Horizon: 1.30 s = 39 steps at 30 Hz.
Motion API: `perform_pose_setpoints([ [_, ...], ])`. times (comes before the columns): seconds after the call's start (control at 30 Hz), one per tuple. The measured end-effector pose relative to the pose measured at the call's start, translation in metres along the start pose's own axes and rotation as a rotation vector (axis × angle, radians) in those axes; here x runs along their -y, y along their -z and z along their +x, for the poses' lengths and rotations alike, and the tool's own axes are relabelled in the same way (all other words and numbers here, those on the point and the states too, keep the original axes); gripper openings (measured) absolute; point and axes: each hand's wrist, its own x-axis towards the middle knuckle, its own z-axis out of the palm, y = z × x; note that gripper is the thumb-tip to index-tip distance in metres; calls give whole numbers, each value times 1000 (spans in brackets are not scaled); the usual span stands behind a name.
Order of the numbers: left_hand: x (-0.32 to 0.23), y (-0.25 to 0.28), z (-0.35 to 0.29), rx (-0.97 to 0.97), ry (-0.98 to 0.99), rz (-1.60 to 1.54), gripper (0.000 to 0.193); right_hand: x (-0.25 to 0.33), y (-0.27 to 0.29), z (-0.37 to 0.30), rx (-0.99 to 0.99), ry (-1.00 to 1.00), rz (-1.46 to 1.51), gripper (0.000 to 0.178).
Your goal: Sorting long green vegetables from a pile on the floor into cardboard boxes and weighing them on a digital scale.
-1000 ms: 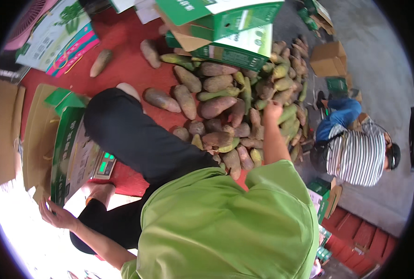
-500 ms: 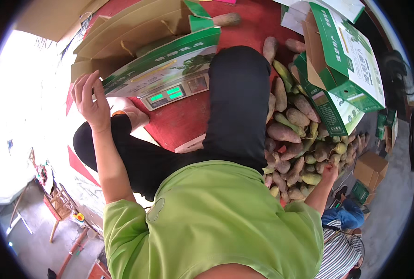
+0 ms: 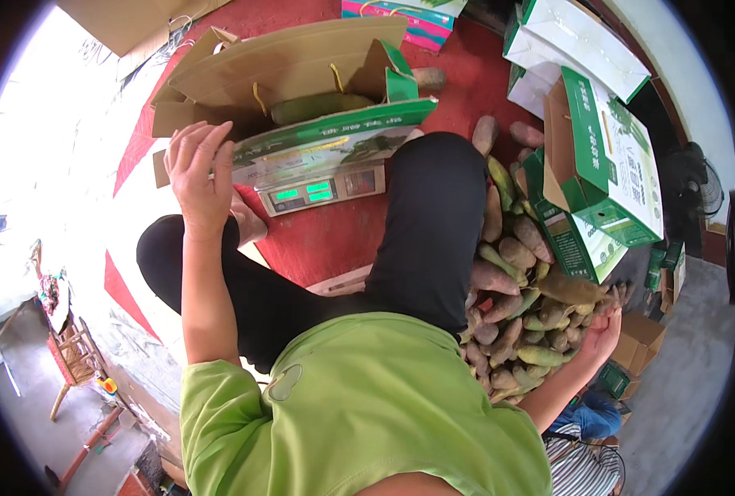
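My left hand (image 3: 200, 174) is raised at the left end of an open green-and-white carton (image 3: 334, 136). Its fingers are loosely bent and apart, with nothing in them; whether they touch the carton is unclear. Inside the carton lies a long green vegetable (image 3: 322, 108). The carton rests on a digital scale (image 3: 367, 180) with lit green readouts. Out to the right, my right hand (image 3: 603, 331) grips the end of a long brown sweet potato (image 3: 572, 288), held over a pile of sweet potatoes (image 3: 499, 277) mixed with green, gourd-like vegetables (image 3: 541, 355).
More green-and-white cartons (image 3: 607, 157) lean at the pile's far right edge. A pink-and-blue box (image 3: 409, 25) stands at the back. A fan (image 3: 702, 186) is by the right wall. At lower right sits another person in a striped top (image 3: 582, 463). A wooden chair (image 3: 74, 355) stands left.
My right hand has risen from the pile, bringing up a brown sweet potato. The view has shifted, showing more of the carton's inside. My left hand stays beside the carton.
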Motion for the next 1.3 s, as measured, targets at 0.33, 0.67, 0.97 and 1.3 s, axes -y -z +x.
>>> perform_pose_setpoints([
  [0.33, -9, 6, -4, 214, -12, -36, 14, 58, -310, -46, 789, 120, -69, 14],
  [0.67, -6, 11, -3, 249, -16, -44, 14, 43, -485, -91, 1284, 30, -110, 26],
  [0.97, -5, 10, -4, 259, 1, -91, 18, -39, -525, -127, 1327, -105, -418, 22],
  [1.3, 1, 7, 0, 222, 5, -34, 19, -105, -542, -143, 1513, 522, -905, 27],
])
